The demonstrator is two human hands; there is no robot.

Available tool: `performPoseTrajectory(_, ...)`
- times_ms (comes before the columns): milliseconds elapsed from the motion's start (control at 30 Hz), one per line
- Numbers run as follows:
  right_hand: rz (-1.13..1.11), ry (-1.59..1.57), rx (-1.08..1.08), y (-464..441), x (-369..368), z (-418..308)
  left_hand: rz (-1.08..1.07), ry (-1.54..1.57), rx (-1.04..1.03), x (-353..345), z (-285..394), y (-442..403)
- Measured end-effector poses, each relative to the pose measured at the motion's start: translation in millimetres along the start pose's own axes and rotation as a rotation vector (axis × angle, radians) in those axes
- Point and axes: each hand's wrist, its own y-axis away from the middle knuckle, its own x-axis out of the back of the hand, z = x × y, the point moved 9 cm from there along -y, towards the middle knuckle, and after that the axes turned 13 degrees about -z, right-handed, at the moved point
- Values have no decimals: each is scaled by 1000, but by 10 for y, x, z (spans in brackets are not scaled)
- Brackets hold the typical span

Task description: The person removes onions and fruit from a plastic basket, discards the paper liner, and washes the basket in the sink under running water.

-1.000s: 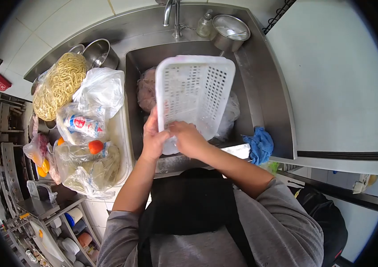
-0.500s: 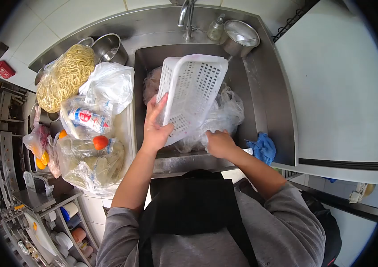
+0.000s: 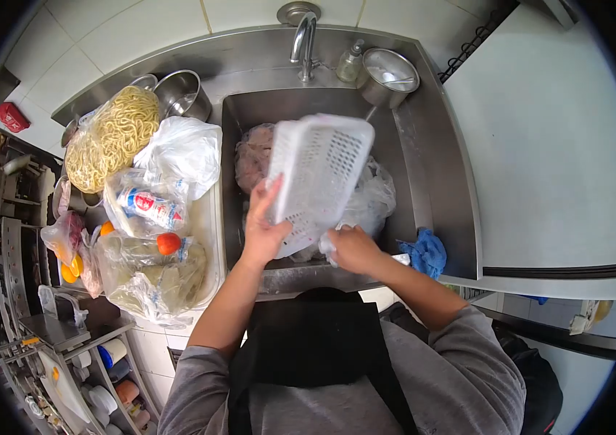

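Note:
A white perforated basket is tilted over the sink, blurred by motion. My left hand grips its left side near the lower end, fingers on the outer wall. Just right of the basket's lower end, my right hand is closed on a bit of clear plastic bag. Below the basket in the sink lies a clear plastic bag. A bag with pinkish contents rests at the sink's left side, partly behind the basket.
Left of the sink, a tray bears bagged noodles, a white bag and a tomato. Behind are a faucet, a soap bottle and a pot. A blue cloth lies at the right front edge.
My right hand has left the basket's lower end and moved right, taking hold of plastic bag. The basket has tilted and turned in my left hand.

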Motion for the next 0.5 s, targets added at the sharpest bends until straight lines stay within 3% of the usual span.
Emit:
performPoseTrajectory(67,400,-40,407,258,116,-336,207,695,155,133,-244,-11)
performPoseTrajectory(133,492,-126,586,425,175,-562,239,844,242,158,-285,-34)
performPoseTrajectory(200,597,-200,614,562,325,-613,296,981,330,111,-392,-15)
performPoseTrajectory(267,797,-375,485,763,543,-406,289,933,391,112,-420,36)
performPoseTrajectory(333,822,-330,492,829,625,-313,287,1107,555,-18,-633,146)
performPoseTrajectory(433,778,71,385,826,855,-439,130,1290,702,-348,-803,183)
performPoseTrajectory(500,851,38,369,735,925,-439,95,1274,747,-476,-743,187)
